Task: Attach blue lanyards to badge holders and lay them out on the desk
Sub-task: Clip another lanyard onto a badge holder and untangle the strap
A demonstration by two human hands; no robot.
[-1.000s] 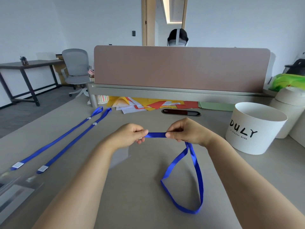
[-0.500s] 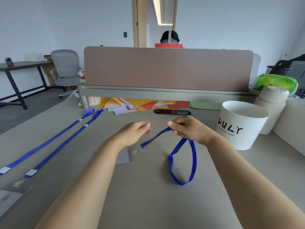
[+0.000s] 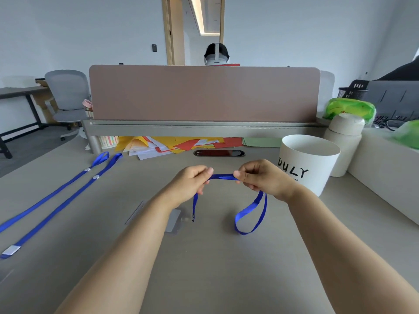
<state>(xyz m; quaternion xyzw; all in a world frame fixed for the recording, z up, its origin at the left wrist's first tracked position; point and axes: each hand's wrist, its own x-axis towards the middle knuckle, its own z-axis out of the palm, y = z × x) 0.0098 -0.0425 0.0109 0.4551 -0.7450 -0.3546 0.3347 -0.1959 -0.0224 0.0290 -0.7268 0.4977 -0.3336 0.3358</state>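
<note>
You hold one blue lanyard (image 3: 223, 177) up over the tabletop (image 3: 215, 268), right in front of you. Your left grip (image 3: 190, 182) pinches the strap, with finger and thumb curled tight on it. Your right grip (image 3: 260, 177) pinches it the same way, a little farther along. The short bit between them is pulled flat. One end hangs down from your left grip, and its small dark tip is close to the tabletop. The rest hangs from your right grip in a loop.

A clear badge holder (image 3: 174, 220) lies just beside that hanging end. Your left arm covers part of it, so it is hard to tell if the strap is joined to it.

On your left, two more lanyards lie stretched out side by side, well apart from your hands. They are the outer lanyard (image 3: 45, 197) and the inner lanyard (image 3: 56, 209), which has a white tag (image 3: 11, 249) at its near end.

On your right, a white tub (image 3: 322, 168) marked "DULY" stands very near your right grip, and your wrist hides a bit of its side. Behind it stand a white bottle (image 3: 344, 141) and a green bag (image 3: 349, 108).

A brown screen (image 3: 204, 94) closes off the back of the tabletop. Coloured papers (image 3: 170, 145) are piled under it. A dark oval slot (image 3: 219, 152) sits straight ahead of your hands. A person's head (image 3: 216, 54) shows over the screen. A grey chair (image 3: 68, 96) stands far off on the left.
</note>
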